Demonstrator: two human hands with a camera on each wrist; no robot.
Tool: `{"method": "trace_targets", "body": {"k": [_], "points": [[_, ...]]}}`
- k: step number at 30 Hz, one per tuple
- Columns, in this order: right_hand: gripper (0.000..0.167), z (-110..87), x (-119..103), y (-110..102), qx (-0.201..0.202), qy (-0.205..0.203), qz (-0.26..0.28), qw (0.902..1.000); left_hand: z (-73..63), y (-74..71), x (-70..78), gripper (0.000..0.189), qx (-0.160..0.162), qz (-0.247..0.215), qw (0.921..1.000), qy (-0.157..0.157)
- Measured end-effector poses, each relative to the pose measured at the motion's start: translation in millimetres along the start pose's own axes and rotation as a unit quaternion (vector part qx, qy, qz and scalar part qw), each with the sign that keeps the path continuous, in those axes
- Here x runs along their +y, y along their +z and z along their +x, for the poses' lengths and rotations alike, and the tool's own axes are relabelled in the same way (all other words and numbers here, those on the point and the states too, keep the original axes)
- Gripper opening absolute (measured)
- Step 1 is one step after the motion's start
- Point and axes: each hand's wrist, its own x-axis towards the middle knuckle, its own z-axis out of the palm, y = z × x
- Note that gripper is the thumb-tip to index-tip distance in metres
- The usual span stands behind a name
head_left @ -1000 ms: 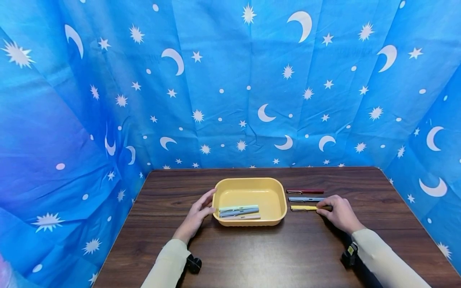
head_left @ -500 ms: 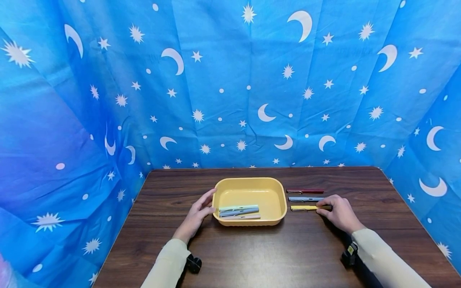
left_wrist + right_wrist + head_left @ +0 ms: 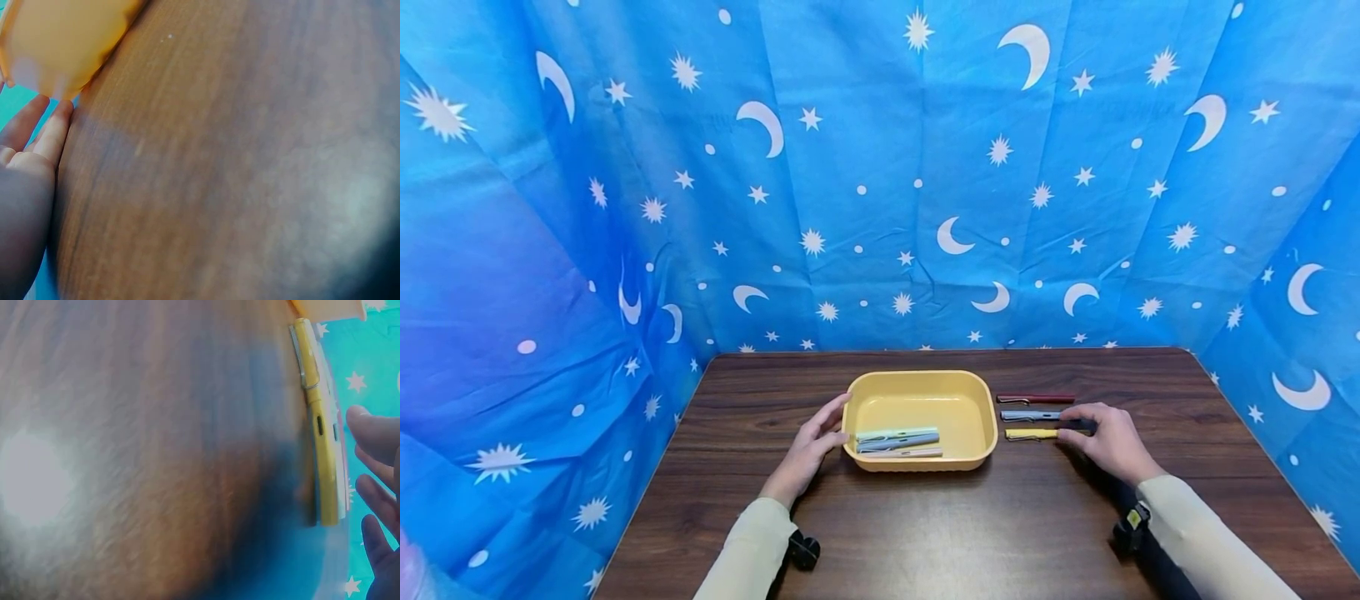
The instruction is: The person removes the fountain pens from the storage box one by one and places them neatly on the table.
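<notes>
My left hand (image 3: 805, 454) rests against the left end of a yellow tray (image 3: 921, 465), its fingers nearly straight along the wall in the left wrist view. Inside the tray lie a mint pen (image 3: 917, 432), a blue-grey pen (image 3: 917, 440) and a pale pink pen (image 3: 917, 453). To its right, a yellow pen (image 3: 325, 456) lies flat on the table. My right hand (image 3: 1112, 442) hovers at that pen's right end, thumb and fingers spread and apart from it in the right wrist view. Just beyond it are a grey-blue pen (image 3: 1030, 415), partly hidden by the fingers, and a dark red pen (image 3: 1037, 399).
The dark wooden table (image 3: 925, 533) has its far edge close behind the tray and pens. A blue curtain (image 3: 880, 208) with moons and stars hangs around the back and sides. Black wrist cameras sit at both cuffs.
My right hand has let go of the yellow pen, its thumb and fingers parting and lifting slightly. That pen remains in place on the table. The left hand and tray have not moved.
</notes>
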Motion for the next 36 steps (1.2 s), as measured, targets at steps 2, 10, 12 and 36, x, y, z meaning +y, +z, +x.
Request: {"method": "trace_targets", "body": {"k": [2,10,12,36], "points": [[0.028,1.0,-3,-2,0.006,0.002,0.013,0.9999,0.5,0.5,-0.2,0.065,0.001,0.000,1.0000,0.000],[0.033,7.1,-18,-4,0.011,0.007,0.038,0.9992,0.1,1.4,0.6,0.065,0.005,0.000,1.0000,-0.009],[0.033,9.3,-20,-3,0.015,0.005,0.037,0.9992,0.3,1.2,0.3,0.064,0.005,-0.005,0.9999,-0.011],[0.042,49.7,-84,8,0.001,-0.018,0.146,0.9891,-2.0,0.9,1.8,0.066,-0.005,0.008,1.0000,0.003]]}}
